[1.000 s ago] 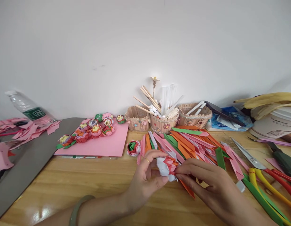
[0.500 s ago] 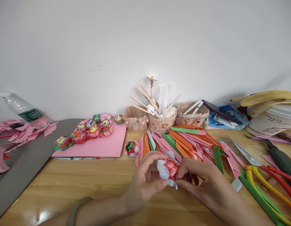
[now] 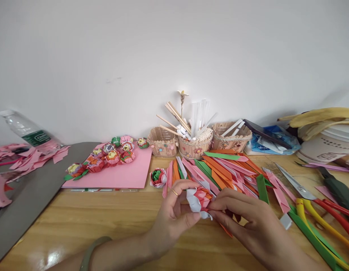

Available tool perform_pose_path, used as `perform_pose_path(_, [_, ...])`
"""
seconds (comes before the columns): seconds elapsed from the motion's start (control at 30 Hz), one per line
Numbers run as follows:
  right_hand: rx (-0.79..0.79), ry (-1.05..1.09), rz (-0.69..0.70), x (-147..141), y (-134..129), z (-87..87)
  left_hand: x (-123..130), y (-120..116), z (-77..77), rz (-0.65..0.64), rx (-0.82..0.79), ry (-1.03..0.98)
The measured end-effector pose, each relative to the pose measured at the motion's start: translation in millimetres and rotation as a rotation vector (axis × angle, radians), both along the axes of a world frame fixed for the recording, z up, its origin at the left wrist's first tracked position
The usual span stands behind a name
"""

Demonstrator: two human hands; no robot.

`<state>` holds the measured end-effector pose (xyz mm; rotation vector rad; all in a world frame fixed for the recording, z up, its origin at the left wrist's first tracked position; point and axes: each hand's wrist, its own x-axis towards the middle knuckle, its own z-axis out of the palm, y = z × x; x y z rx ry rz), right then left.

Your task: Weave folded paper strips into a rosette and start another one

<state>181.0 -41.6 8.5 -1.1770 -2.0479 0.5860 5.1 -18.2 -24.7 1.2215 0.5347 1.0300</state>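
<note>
A folded paper flower with white, pink and red petals is held above the wooden table, between both hands. My left hand grips its left side, fingertips above and thumb below. On the right, my right hand pinches the flower's red edge between thumb and forefinger. An orange-red paper strip sticks out beneath the right fingers; where it joins is hidden. Just behind the hands lies a heap of folded paper strips in orange, pink, green and white. A finished paper flower with a green centre rests left of the heap.
Several paper flowers sit on a pink sheet. Three wooden baskets stand along the wall. Scissors with red and yellow handles lie at the right. A plastic bottle and pink paper scraps are at the left.
The flower has turned and tilted slightly in my hands. My right fingers have shifted a little on its edge, and the orange-red strip below them shows more now.
</note>
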Motion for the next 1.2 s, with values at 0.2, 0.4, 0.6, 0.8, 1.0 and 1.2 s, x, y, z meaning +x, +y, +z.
perform_pose_path(0.2, [-0.157, 0.027, -0.023, -1, 4, -1.3, -1, 1, -4.2, 0.002, 0.076, 0.055])
perform_pose_path(0.4, [-0.118, 0.024, -0.016, 0, 4, -3.4, 0, 1, -2.6, 0.003, 0.066, 0.046])
perform_pose_path(0.6, [0.104, -0.033, 0.024, 1, 0, -2.7, 0, 2, 1.7, 0.025, -0.034, 0.026])
perform_pose_path(0.8, [0.053, 0.023, -0.008, -1, 2, 1.6, 1, 1, -0.5, 0.021, -0.011, 0.031])
perform_pose_path(1.0, [-0.164, 0.073, -0.027, -1, 3, 5.8, -1, 0, -0.8, -0.024, 0.034, 0.037])
perform_pose_path(1.2, [-0.231, 0.087, -0.054, -1, 2, -0.2, -3, 0, -2.5, -0.047, 0.038, 0.050])
